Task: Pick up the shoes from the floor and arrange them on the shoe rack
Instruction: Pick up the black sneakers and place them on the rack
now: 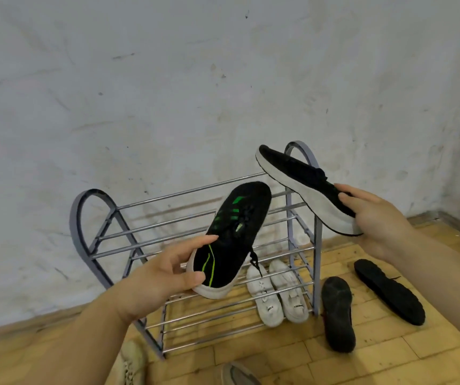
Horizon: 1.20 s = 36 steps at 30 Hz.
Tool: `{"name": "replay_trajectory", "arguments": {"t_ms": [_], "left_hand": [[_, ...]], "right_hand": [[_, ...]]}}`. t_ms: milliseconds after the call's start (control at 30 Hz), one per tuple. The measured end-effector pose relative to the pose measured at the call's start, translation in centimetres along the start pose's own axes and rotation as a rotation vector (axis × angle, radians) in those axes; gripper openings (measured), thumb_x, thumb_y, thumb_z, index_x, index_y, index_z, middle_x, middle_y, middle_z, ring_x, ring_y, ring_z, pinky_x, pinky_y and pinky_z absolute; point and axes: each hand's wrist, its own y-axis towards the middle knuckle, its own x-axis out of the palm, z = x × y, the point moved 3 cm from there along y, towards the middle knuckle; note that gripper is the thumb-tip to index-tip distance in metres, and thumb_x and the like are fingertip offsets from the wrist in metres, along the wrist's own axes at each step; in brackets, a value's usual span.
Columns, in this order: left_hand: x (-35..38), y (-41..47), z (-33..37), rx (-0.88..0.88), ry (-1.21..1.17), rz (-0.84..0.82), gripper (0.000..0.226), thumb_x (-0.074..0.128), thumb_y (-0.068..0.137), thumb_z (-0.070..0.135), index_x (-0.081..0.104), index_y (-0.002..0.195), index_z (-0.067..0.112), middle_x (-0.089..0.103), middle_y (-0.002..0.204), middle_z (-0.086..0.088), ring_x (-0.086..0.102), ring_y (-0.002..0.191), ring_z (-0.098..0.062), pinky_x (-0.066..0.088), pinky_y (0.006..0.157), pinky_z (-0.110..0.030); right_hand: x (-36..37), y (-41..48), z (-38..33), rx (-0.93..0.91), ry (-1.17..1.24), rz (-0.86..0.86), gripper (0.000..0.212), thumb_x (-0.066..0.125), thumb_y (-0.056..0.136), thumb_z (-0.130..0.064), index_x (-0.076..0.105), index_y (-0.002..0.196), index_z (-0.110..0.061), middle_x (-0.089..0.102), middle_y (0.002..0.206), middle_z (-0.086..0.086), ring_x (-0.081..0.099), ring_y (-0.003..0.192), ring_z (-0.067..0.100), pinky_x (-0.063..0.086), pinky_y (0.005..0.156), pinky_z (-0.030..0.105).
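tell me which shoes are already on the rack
The white pair, on the lowest shelf of the rack. The green-marked black shoe is in the left hand, its mate in the right hand, and two dark shoes lie sole-up on the floor.

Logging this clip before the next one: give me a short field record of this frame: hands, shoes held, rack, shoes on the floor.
left hand: grips heel end of green-striped black sneaker, over the shoe rack
right hand: grips second black sneaker, toe up by the rack's right arch
shoe rack: grey, against the wall
white sneakers: pair on the lowest tier, right side
floor right of rack: near black shoe and far black shoe, soles up
floor at bottom edge: beige shoe, grey shoe
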Motion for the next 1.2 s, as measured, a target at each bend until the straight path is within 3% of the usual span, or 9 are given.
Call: {"name": "replay_trajectory", "arguments": {"t_ms": [167, 267, 367, 500, 767, 900, 1033, 1100, 1200], "left_hand": [[0.3, -2.8, -2.5, -0.198, 0.128, -0.294, 0.058, 0.064, 0.103, 0.008, 0.048, 0.152, 0.034, 0.052, 0.151, 0.024, 0.056, 0.135, -0.004, 0.051, 0.102, -0.026], [0.9, -3.4, -4.8, -0.353, 0.095, -0.393, 0.059, 0.067, 0.102, 0.017, 0.047, 0.154, 0.039, 0.047, 0.159, 0.013, 0.051, 0.142, -0.016, 0.048, 0.112, -0.039], [1.6, -3.6, -6.7, -0.478, 0.249, -0.451, 0.06, 0.068, 0.102, 0.028, 0.044, 0.15, 0.055, 0.034, 0.164, 0.016, 0.054, 0.137, -0.026, 0.055, 0.097, -0.038], [1.9, -3.0, -9.6, -0.607, 0.404, -0.468, 0.059, 0.065, 0.096, 0.035, 0.043, 0.133, 0.075, 0.031, 0.166, -0.009, 0.062, 0.087, -0.039, 0.051, 0.073, -0.047], [3.3, -0.1, -13.4, -0.624, 0.427, -0.252, 0.065, 0.052, 0.109, 0.017, 0.022, 0.161, 0.041, 0.043, 0.151, -0.036, 0.044, 0.039, -0.008, 0.039, 0.047, -0.023], [4.3, 2.5, -15.4, -0.589, 0.235, -0.124, 0.068, 0.059, 0.105, 0.017, 0.028, 0.16, 0.044, 0.033, 0.164, -0.017, 0.064, 0.083, -0.021, 0.051, 0.06, -0.024], [6.1, 5.4, -17.5, -0.519, 0.077, -0.055, 0.066, 0.063, 0.1, 0.014, 0.041, 0.145, 0.058, 0.044, 0.158, -0.011, 0.066, 0.113, -0.035, 0.054, 0.073, -0.031], [7.0, 6.9, -17.7, -0.466, 0.079, -0.021, 0.068, 0.058, 0.103, 0.006, 0.035, 0.156, 0.041, 0.044, 0.16, -0.009, 0.067, 0.114, -0.035, 0.057, 0.071, -0.024], [7.7, 9.5, -18.5, -0.473, 0.078, 0.065, 0.07, 0.051, 0.105, -0.003, 0.024, 0.164, 0.023, 0.038, 0.163, -0.01, 0.047, 0.138, -0.046, 0.045, 0.098, -0.023]], "right_hand": [[1.5, -1.9, -0.1, 0.085, 0.065, -0.183, 0.025, 0.056, 0.105, -0.019, 0.075, 0.116, -0.03, 0.075, 0.099, 0.002, 0.066, 0.08, 0.018, 0.052, 0.057, 0.03], [1.7, -2.6, 0.1, 0.115, -0.021, -0.346, 0.028, 0.052, 0.105, -0.016, 0.075, 0.119, -0.025, 0.079, 0.099, 0.005, 0.071, 0.074, 0.017, 0.055, 0.051, 0.026], [1.6, -3.5, 0.8, 0.184, -0.218, -0.449, 0.028, 0.053, 0.105, -0.014, 0.074, 0.121, -0.022, 0.078, 0.107, 0.01, 0.074, 0.075, 0.018, 0.055, 0.051, 0.026], [0.3, -3.3, 3.3, 0.302, -0.607, -0.418, 0.024, 0.057, 0.104, -0.015, 0.079, 0.111, -0.023, 0.078, 0.106, 0.008, 0.071, 0.087, 0.025, 0.054, 0.061, 0.032], [-1.7, -0.4, 10.9, 0.36, -0.845, -0.136, 0.023, 0.05, 0.105, -0.008, 0.072, 0.112, -0.005, 0.066, 0.11, 0.011, 0.059, 0.093, 0.028, 0.046, 0.069, 0.033], [-0.5, -0.2, 14.6, 0.238, -0.887, -0.078, 0.034, 0.045, 0.109, -0.018, 0.064, 0.136, -0.014, 0.061, 0.137, 0.015, 0.057, 0.118, 0.033, 0.05, 0.096, 0.039], [1.3, 0.1, 16.3, 0.215, -0.795, -0.073, 0.031, 0.047, 0.108, -0.021, 0.066, 0.133, -0.02, 0.063, 0.134, 0.011, 0.058, 0.106, 0.025, 0.052, 0.091, 0.036], [2.6, 0.3, 17.4, 0.205, -0.816, -0.1, 0.031, 0.045, 0.108, -0.022, 0.063, 0.134, -0.022, 0.063, 0.131, 0.01, 0.061, 0.105, 0.025, 0.053, 0.085, 0.033], [4.3, 1.3, 19.4, 0.178, -0.802, -0.106, 0.034, 0.041, 0.109, -0.017, 0.059, 0.138, -0.019, 0.06, 0.138, 0.012, 0.059, 0.118, 0.03, 0.047, 0.088, 0.027]]}}
